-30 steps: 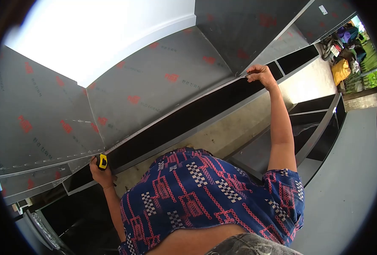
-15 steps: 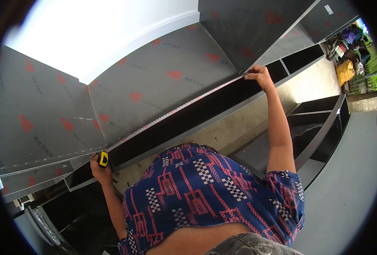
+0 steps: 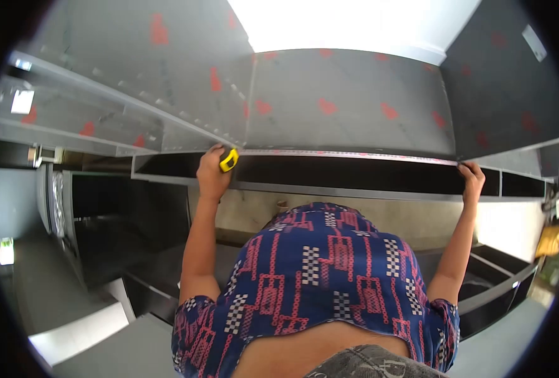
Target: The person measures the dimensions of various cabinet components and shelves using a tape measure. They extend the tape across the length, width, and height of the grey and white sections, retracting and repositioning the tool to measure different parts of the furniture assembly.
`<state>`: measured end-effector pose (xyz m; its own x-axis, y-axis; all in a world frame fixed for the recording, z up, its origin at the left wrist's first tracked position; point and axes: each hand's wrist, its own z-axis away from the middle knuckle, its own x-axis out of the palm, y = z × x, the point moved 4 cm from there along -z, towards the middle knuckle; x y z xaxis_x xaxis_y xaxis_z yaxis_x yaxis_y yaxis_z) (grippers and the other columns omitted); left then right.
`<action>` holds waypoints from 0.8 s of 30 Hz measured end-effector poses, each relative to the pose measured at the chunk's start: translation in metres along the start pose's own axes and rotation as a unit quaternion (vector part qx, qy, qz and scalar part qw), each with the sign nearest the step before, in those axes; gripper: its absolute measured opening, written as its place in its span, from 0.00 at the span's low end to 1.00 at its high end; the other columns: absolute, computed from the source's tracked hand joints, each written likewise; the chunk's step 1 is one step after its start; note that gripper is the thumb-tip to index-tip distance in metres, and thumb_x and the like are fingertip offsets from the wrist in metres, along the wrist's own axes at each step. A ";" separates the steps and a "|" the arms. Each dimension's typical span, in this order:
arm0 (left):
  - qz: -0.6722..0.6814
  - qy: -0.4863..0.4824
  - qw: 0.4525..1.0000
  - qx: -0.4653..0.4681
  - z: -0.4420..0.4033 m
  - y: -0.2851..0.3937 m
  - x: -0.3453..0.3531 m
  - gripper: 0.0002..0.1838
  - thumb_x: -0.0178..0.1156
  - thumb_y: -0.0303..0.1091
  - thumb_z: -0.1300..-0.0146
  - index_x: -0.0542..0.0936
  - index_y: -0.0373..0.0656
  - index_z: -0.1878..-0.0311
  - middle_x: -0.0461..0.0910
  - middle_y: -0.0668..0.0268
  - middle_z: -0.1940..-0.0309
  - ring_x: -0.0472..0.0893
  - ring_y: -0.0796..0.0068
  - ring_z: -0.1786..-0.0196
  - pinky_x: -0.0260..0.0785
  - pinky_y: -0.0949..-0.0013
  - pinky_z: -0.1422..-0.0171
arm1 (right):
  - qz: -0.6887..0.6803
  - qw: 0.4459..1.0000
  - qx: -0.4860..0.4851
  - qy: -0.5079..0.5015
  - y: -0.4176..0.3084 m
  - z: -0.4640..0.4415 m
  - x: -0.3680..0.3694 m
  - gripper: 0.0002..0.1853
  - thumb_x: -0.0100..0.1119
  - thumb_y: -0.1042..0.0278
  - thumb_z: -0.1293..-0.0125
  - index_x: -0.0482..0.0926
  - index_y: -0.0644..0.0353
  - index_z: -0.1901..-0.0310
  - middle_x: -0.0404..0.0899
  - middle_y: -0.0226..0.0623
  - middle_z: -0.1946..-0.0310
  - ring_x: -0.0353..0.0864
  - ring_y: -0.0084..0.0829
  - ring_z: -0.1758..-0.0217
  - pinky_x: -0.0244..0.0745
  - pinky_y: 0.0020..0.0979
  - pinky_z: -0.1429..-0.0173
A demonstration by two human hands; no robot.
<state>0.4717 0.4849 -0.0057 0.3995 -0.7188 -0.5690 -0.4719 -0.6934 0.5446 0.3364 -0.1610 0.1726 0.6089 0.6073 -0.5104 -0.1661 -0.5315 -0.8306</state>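
Observation:
My left hand (image 3: 212, 171) is closed around the yellow and black case of a tape measure (image 3: 229, 160), at the left corner of a grey cabinet opening. From there the white tape blade (image 3: 342, 154) runs out along the front edge of the grey shelf panel (image 3: 355, 94). At the right corner, my right hand (image 3: 473, 178) pinches the blade's far end between thumb and fingers. The blade lies nearly level across the opening. Its markings are too small to read.
Grey side panels (image 3: 500, 94) with red print stand at both ends of the shelf. Below the blade runs a dark open compartment (image 3: 355, 173). Another cabinet frame (image 3: 493, 277) lies at the lower right, with a yellow bag (image 3: 550, 240) beyond. White panels (image 3: 81, 331) lie lower left.
My view has turned left, so the stretched tape now looks level instead of slanting. Both hands keep their hold at the same corners of the opening.

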 end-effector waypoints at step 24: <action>-0.005 -0.004 1.000 0.012 -0.005 0.019 0.008 0.23 0.67 0.26 0.58 0.73 0.43 0.55 0.78 0.62 0.52 0.77 0.57 0.55 0.72 0.62 0.53 | -0.074 0.991 0.112 -0.003 0.053 -0.019 -0.012 0.03 0.61 0.74 0.46 0.78 0.55 0.70 0.78 0.24 0.72 0.76 0.18 0.68 0.72 0.22 0.62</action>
<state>0.4700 0.4658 0.0035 0.3975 -0.7112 -0.5798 -0.4860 -0.6992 0.5243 0.3350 -0.2075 0.1383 0.6345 0.6735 -0.3792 -0.2431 -0.2918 -0.9251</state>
